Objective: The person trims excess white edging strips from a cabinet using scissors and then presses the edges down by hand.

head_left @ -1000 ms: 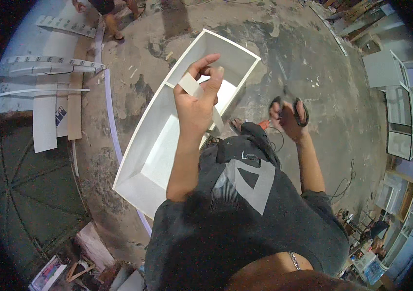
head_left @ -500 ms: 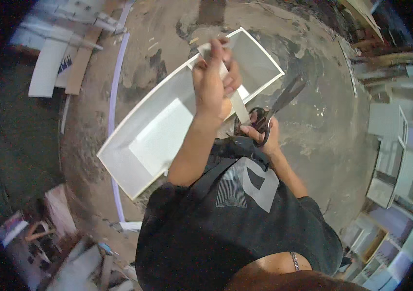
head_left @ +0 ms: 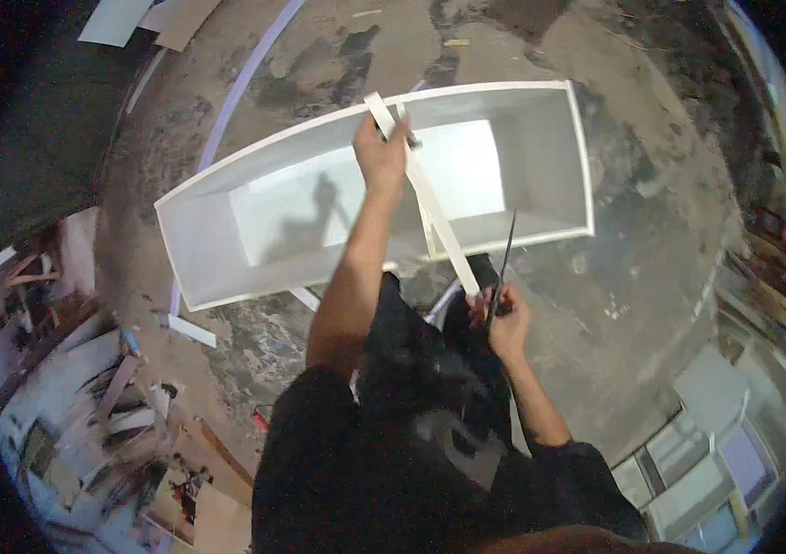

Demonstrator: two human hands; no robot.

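Observation:
A pale, narrow strip [head_left: 439, 222] slants across the middle of the view, above a white open box [head_left: 273, 198] that has a divider inside. My left hand [head_left: 382, 155] is closed around the strip near its far end. At the strip's near end is my right hand [head_left: 504, 319], closed on dark-bladed scissors [head_left: 507, 254]. The blades point away from me and look edge-on. The strip's near end meets the fingers of my right hand; whether they pinch it too is hard to see.
The box rests on a stained concrete floor [head_left: 633, 268]. A pale lilac strip [head_left: 231, 115] runs along the floor at the left. Scrap boards and offcuts [head_left: 125, 406] are heaped at lower left. White and lilac panels or cabinet parts [head_left: 698, 462] stand at lower right.
My view has turned, so the box lies more level across it. My left hand has shifted along the strip, which now stretches straighter between both hands. The scissors have turned edge-on.

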